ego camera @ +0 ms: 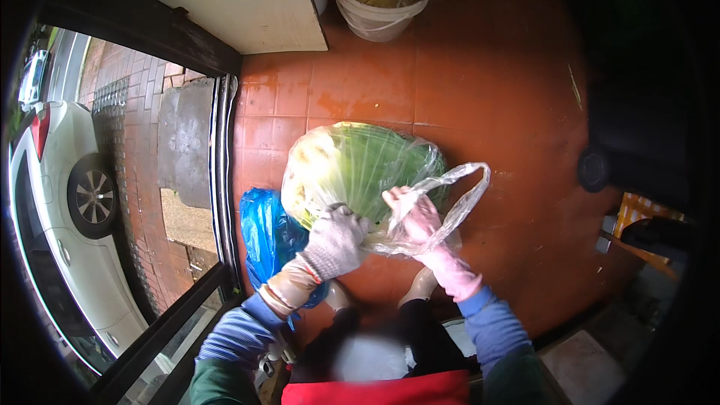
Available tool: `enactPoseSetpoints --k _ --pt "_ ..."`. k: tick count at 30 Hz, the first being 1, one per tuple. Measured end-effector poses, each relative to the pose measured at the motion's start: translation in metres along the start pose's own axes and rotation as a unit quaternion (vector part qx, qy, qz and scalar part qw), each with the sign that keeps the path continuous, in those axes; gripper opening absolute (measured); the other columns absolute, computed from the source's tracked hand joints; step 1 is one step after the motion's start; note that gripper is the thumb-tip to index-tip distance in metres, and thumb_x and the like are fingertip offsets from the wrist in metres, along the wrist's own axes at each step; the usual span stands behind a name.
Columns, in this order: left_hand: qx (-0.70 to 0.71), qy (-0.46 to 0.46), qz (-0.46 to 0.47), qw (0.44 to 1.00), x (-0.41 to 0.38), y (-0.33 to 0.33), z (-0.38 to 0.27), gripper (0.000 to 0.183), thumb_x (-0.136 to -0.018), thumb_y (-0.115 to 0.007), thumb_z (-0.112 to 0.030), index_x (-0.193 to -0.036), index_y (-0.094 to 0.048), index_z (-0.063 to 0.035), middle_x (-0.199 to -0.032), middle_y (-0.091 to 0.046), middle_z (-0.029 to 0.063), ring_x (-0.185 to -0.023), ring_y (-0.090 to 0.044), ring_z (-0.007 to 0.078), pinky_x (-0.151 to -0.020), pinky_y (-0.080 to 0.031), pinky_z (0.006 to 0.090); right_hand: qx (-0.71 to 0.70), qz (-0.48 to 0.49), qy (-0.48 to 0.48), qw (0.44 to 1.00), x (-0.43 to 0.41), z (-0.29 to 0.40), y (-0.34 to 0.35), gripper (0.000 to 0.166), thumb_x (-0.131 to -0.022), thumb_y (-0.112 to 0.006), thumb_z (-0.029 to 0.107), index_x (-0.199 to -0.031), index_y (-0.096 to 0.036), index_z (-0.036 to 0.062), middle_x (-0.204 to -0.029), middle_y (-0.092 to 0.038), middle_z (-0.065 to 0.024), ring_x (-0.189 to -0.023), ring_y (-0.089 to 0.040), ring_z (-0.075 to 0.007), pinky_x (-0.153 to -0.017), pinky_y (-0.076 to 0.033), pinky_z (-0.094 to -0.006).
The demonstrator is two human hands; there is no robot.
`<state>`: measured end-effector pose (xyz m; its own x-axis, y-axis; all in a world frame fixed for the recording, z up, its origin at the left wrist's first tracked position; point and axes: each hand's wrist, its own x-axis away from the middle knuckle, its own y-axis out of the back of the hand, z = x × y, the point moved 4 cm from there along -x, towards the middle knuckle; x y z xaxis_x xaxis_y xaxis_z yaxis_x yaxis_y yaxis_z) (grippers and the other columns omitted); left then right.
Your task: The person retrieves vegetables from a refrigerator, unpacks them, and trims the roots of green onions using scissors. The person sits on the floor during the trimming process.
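Observation:
A large clear plastic bag lies on the red tiled floor, filled with long green leafy vegetables whose pale ends point left. My left hand, in a grey knitted glove over a tan rubber one, grips the gathered edge of the bag. My right hand, in a pink rubber glove, is at the bag's mouth with the plastic around its fingers; a loop of the bag's handle stands out to its right. Just left of the bag sits a blue plastic bag, its contents hidden.
A white bucket of murky liquid stands at the top. A door track runs along the left, with a white car outside. At the right are a dark round-ended object and a yellow checked item.

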<state>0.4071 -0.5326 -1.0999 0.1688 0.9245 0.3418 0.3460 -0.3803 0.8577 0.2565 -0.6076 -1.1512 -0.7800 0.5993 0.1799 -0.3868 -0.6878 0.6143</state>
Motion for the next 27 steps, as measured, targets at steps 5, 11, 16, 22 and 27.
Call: enactPoseSetpoints --k 5,11,16,22,27 --pt "-0.137 -0.038 0.05 0.989 0.013 0.007 0.053 0.021 -0.073 -0.056 -0.033 -0.07 -0.062 -0.0132 -0.064 -0.058 0.0057 -0.07 -0.057 0.0238 -0.078 -0.042 0.0385 0.18 0.107 0.078 0.975 -0.011 -0.024 0.015 0.02 -0.074 -0.058 0.016 -0.094 -0.058 0.0118 -0.076 -0.06 -0.0099 -0.071 -0.059 -0.0295 -0.068 -0.048 -0.0406" --pt "-0.271 0.023 0.051 0.961 0.033 0.002 0.149 0.024 -0.078 -0.052 -0.037 -0.09 -0.063 -0.0201 -0.076 -0.064 0.0024 -0.078 -0.061 0.0211 -0.088 -0.04 0.0378 -0.218 -0.094 -0.182 0.954 0.008 -0.109 0.098 0.019 -0.085 -0.056 0.017 -0.095 -0.06 0.0007 -0.079 -0.063 -0.0104 -0.07 -0.06 -0.0179 -0.062 -0.049 -0.0299" --pt "-0.069 0.056 -0.137 0.987 0.018 0.033 0.193 0.009 -0.077 -0.06 -0.005 -0.083 -0.055 -0.0082 -0.064 -0.049 0.0046 -0.057 -0.056 0.0188 -0.058 -0.049 0.0289 -0.384 -0.168 -0.225 0.88 0.005 -0.123 0.115 0.012 -0.08 -0.057 0.009 -0.086 -0.062 -0.0002 -0.076 -0.061 -0.0038 -0.069 -0.057 -0.0116 -0.067 -0.044 -0.0234" --pt "0.074 0.283 -0.265 0.919 -0.023 0.065 0.248 0.016 -0.089 -0.049 -0.016 -0.085 -0.056 -0.0019 -0.068 -0.054 0.0035 -0.054 -0.045 0.0128 -0.055 -0.041 0.0288 -0.367 -0.234 -0.228 0.871 0.014 -0.183 0.111 0.011 -0.078 -0.061 0.012 -0.083 -0.062 0.0024 -0.074 -0.058 -0.0009 -0.07 -0.053 -0.0089 -0.065 -0.041 -0.0226" --pt "0.453 0.265 -0.349 0.776 -0.034 0.082 0.237 0.032 -0.091 -0.046 -0.033 -0.079 -0.059 -0.0054 -0.063 -0.053 0.0014 -0.052 -0.05 0.0118 -0.047 -0.041 0.025 -0.44 -0.271 -0.215 0.829 0.027 -0.208 0.111 0.013 -0.082 -0.056 0.013 -0.09 -0.06 0.0034 -0.084 -0.061 -0.0032 -0.076 -0.058 -0.0129 -0.072 -0.046 -0.0267"
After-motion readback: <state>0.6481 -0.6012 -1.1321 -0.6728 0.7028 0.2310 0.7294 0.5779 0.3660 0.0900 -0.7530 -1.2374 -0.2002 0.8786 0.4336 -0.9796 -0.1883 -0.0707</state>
